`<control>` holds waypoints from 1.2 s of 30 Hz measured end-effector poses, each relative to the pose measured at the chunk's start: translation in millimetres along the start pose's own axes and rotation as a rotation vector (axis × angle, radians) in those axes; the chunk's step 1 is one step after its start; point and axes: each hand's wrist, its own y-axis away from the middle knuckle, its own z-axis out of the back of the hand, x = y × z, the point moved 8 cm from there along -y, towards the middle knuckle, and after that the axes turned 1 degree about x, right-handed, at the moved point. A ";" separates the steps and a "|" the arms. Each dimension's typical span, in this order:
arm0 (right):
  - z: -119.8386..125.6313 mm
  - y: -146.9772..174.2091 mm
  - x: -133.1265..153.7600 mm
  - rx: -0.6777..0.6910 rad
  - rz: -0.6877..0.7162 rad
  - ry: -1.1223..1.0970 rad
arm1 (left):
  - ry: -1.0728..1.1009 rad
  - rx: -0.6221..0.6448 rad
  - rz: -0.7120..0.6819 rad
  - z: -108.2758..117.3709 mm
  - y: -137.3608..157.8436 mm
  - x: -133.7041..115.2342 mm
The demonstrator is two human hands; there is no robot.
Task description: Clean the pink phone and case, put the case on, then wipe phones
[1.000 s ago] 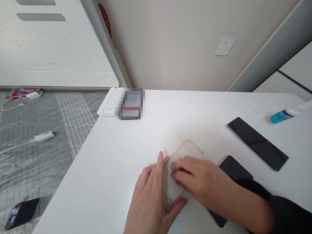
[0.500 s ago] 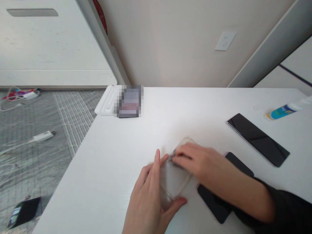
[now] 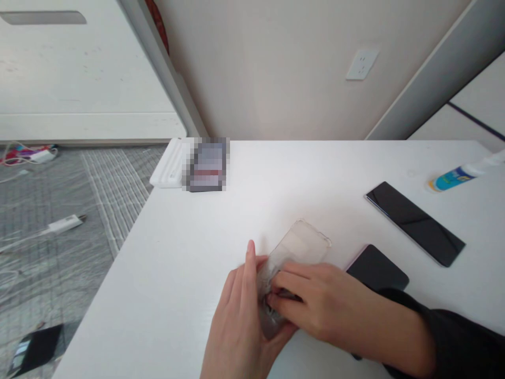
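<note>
A clear phone case (image 3: 303, 241) lies at a slant on the white table, its far end showing past my fingers. My left hand (image 3: 236, 316) grips the case along its left side and near end, index finger raised and thumb at the near edge. Over the near half of the case, my right hand (image 3: 321, 297) is closed in a pinch. Something small, greyish and crumpled shows at its fingertips, pressed against the case; its kind is not clear. A dark-screened phone (image 3: 381, 267) lies under my right forearm, partly covered.
Further right lies a larger black phone (image 3: 416, 223), with a blue-and-white bottle (image 3: 452, 179) behind it. A white power bank-like slab (image 3: 168, 166) and a blurred-out phone (image 3: 207, 166) sit at the far left corner. Cables and a white adapter (image 3: 65, 223) lie on the grey rug.
My right hand has moved from the middle of the case down toward its near end, uncovering the far end. My left hand keeps its grip.
</note>
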 end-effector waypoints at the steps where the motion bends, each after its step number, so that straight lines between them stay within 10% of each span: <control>1: -0.7 0.4 -0.1 0.014 0.019 0.039 | -0.007 0.001 0.002 -0.3 -0.7 0.5; 5: 10.7 4.7 -21.6 -0.048 -0.166 0.260 | -0.024 0.015 -0.005 -2.6 -1.0 2.5; 9: 7.0 4.6 -9.5 0.034 0.059 0.056 | -0.014 0.005 -0.007 -1.5 1.4 5.2; 13: 16.1 1.7 -26.2 -0.003 -0.083 0.186 | -0.044 0.021 -0.012 -1.4 1.5 3.9; 17: 6.4 -1.1 -6.9 0.096 0.135 -0.006 | -0.013 0.022 -0.012 -1.0 1.2 2.4; 21: 15.7 1.4 -26.8 0.053 0.002 0.039 | -0.047 0.031 -0.003 -2.3 2.0 2.8; 33: -2.4 -11.0 5.5 0.102 0.201 0.028 | -0.018 0.015 -0.059 0.3 2.8 -2.6; 36: 3.9 -8.2 -16.2 0.066 -0.006 0.159 | -0.049 0.010 -0.045 0.0 3.5 -0.6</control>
